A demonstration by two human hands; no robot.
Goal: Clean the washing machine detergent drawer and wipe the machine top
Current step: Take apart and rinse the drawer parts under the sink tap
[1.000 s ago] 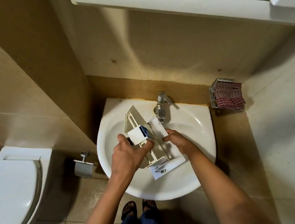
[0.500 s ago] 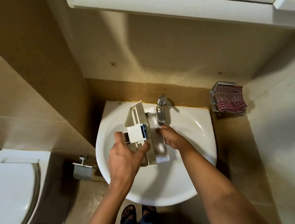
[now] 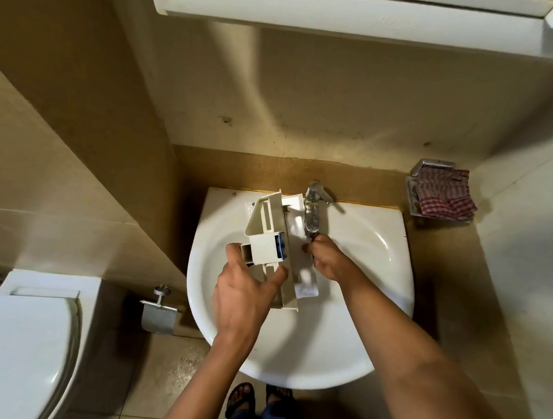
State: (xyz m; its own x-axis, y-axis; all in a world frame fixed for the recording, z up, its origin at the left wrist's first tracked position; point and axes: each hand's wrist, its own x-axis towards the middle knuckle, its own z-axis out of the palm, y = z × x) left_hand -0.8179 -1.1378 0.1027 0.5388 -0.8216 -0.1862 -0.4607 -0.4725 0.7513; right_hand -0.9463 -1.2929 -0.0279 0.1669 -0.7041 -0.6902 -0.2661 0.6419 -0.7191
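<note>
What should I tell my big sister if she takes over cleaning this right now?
Left hand: gripping the near end of the detergent drawer, held tilted over the sink.
Right hand: on the drawer's right side, just below the tap.
Checked cloth: on the wall rack at right, unused.
Done: drawer is out and at the sink.
Left: finish washing it, refit it, wipe the machine top (not in view).
</note>
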